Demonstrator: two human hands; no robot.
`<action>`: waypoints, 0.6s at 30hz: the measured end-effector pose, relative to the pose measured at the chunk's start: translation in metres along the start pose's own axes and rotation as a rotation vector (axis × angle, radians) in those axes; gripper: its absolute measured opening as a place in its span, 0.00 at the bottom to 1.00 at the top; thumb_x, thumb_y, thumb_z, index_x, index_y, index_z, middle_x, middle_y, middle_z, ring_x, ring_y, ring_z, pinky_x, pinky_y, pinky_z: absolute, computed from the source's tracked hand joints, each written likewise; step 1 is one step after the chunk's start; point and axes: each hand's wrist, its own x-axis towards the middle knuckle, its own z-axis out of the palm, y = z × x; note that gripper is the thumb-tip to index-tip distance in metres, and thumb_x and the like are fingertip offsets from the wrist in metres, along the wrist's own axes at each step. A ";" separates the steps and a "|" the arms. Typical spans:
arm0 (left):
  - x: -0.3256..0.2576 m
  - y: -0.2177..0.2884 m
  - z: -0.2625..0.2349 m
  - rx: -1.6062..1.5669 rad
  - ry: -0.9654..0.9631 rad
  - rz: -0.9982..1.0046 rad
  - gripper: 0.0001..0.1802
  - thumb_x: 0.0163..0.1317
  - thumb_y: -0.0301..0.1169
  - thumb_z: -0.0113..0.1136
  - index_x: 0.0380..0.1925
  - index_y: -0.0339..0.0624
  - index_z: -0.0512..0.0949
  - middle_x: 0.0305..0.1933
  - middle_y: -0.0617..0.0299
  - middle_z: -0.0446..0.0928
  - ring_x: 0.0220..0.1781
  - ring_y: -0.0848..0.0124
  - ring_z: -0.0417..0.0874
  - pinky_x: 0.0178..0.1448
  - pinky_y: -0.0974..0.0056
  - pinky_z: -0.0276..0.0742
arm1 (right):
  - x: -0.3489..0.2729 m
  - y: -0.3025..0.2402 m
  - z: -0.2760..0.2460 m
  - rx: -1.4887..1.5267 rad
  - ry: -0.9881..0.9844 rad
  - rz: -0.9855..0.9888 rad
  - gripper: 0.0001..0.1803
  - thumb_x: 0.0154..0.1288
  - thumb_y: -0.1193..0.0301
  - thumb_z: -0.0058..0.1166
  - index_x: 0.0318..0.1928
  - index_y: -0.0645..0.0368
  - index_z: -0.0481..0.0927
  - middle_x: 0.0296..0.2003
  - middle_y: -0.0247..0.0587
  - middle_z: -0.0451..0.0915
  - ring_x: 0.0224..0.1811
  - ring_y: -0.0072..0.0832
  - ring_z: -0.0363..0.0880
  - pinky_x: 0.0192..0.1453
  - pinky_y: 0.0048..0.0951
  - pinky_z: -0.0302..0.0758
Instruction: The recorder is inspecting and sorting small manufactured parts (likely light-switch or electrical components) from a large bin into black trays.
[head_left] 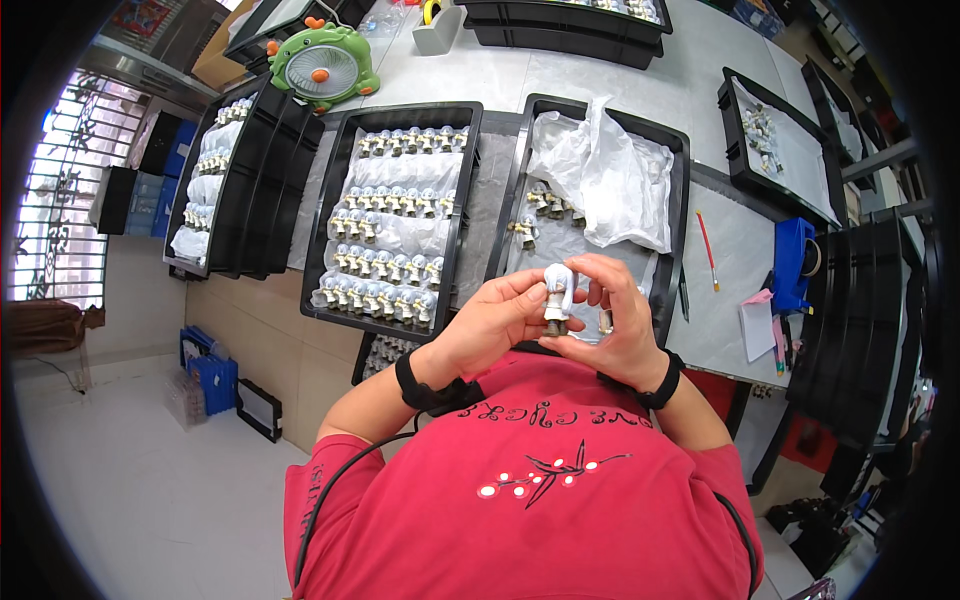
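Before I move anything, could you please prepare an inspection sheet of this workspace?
Surface: grey table, partly covered by trays.
Job's things: one held figurine; left tray with rowed figurines; right tray with crumpled white sheeting and several loose figurines.
Clutter: green fan, thin red tool, blue dispenser.
Grips: left grip and right grip hold the same figurine upright.
Cables: black cable beside the left wristband.
Surroundings: stacked black trays, barred window.
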 end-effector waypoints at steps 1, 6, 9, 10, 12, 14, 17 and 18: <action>0.000 0.000 -0.001 -0.046 -0.018 -0.004 0.23 0.72 0.37 0.43 0.61 0.36 0.63 0.59 0.52 0.70 0.57 0.58 0.77 0.56 0.58 0.77 | 0.000 0.001 0.002 0.020 0.006 -0.006 0.42 0.36 0.74 0.75 0.56 0.59 0.68 0.51 0.47 0.72 0.46 0.33 0.77 0.41 0.29 0.82; 0.001 -0.001 -0.004 -0.194 -0.066 -0.031 0.26 0.72 0.38 0.41 0.64 0.34 0.58 0.62 0.46 0.67 0.58 0.53 0.75 0.59 0.52 0.74 | -0.001 0.002 0.008 0.020 0.032 -0.029 0.42 0.35 0.74 0.75 0.56 0.58 0.69 0.51 0.47 0.73 0.45 0.36 0.77 0.43 0.31 0.82; 0.002 -0.004 -0.005 -0.248 -0.097 -0.031 0.26 0.72 0.40 0.40 0.64 0.34 0.59 0.62 0.46 0.66 0.58 0.54 0.75 0.61 0.50 0.72 | -0.001 0.002 0.006 -0.041 0.015 -0.035 0.42 0.34 0.74 0.74 0.56 0.58 0.69 0.50 0.46 0.75 0.44 0.38 0.77 0.44 0.33 0.78; 0.003 -0.004 -0.007 -0.260 -0.106 -0.033 0.26 0.72 0.39 0.39 0.64 0.34 0.59 0.62 0.47 0.66 0.58 0.53 0.75 0.61 0.51 0.72 | -0.002 0.002 0.006 -0.048 0.013 -0.034 0.42 0.34 0.74 0.74 0.56 0.58 0.69 0.50 0.46 0.75 0.44 0.38 0.77 0.44 0.33 0.77; 0.004 -0.004 -0.011 -0.285 -0.124 -0.036 0.25 0.73 0.37 0.37 0.64 0.35 0.59 0.63 0.47 0.67 0.60 0.52 0.74 0.62 0.51 0.72 | -0.003 0.004 0.008 -0.061 0.009 -0.032 0.42 0.33 0.74 0.74 0.55 0.58 0.69 0.50 0.45 0.75 0.44 0.39 0.77 0.45 0.34 0.75; 0.006 -0.007 -0.018 -0.343 -0.174 -0.030 0.25 0.72 0.38 0.37 0.63 0.35 0.60 0.62 0.48 0.67 0.60 0.53 0.74 0.61 0.52 0.72 | -0.002 0.003 0.009 -0.057 0.019 -0.033 0.41 0.34 0.73 0.74 0.55 0.58 0.70 0.50 0.45 0.76 0.44 0.39 0.77 0.46 0.34 0.75; 0.005 -0.010 -0.022 -0.368 -0.179 -0.026 0.24 0.72 0.39 0.40 0.62 0.36 0.61 0.61 0.50 0.68 0.59 0.55 0.74 0.59 0.54 0.73 | 0.001 0.003 0.012 -0.064 -0.003 -0.022 0.39 0.35 0.73 0.74 0.53 0.57 0.71 0.50 0.44 0.76 0.45 0.39 0.77 0.46 0.35 0.75; 0.004 -0.010 -0.022 -0.360 -0.160 -0.021 0.24 0.72 0.40 0.41 0.62 0.37 0.62 0.60 0.51 0.69 0.58 0.56 0.75 0.58 0.55 0.74 | 0.003 0.004 0.013 -0.059 -0.018 -0.022 0.38 0.35 0.72 0.73 0.53 0.57 0.72 0.50 0.44 0.76 0.45 0.39 0.77 0.47 0.35 0.75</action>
